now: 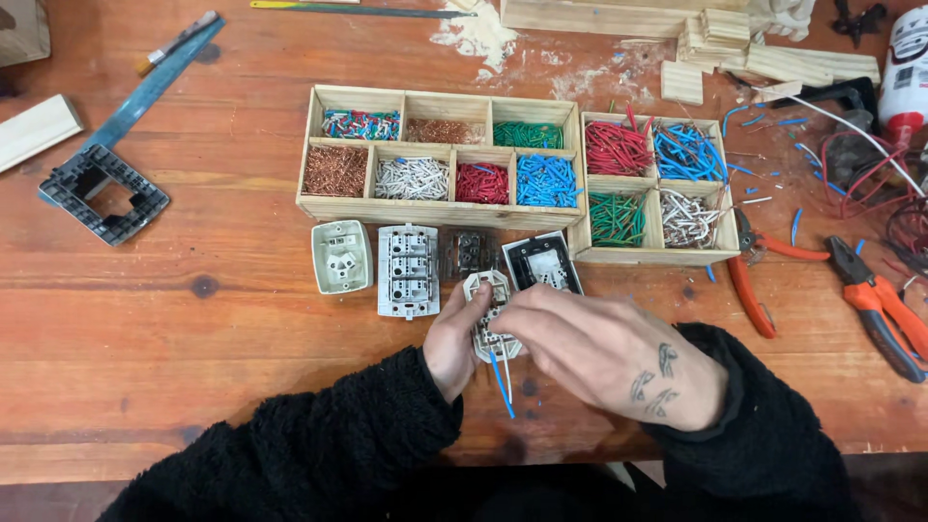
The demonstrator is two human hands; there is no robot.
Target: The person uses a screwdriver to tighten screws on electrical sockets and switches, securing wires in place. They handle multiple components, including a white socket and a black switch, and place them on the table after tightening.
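My left hand (454,340) grips a small white socket module (491,311) from the left, just above the wooden table (193,329). A blue wire (501,379) and a thin white wire hang from its lower end. My right hand (609,350) reaches in from the right, fingertips pinched on the module where the wires enter. Both sleeves are black and fuzzy.
Behind my hands lie a white socket (341,256), a white switch block (407,270), a clear module (469,251) and a black-framed plate (541,261). Two wooden trays (440,210) (657,255) hold sorted coloured wire pieces. Orange pliers (880,304) and cutters (752,280) lie right; a grey frame (101,193) left.
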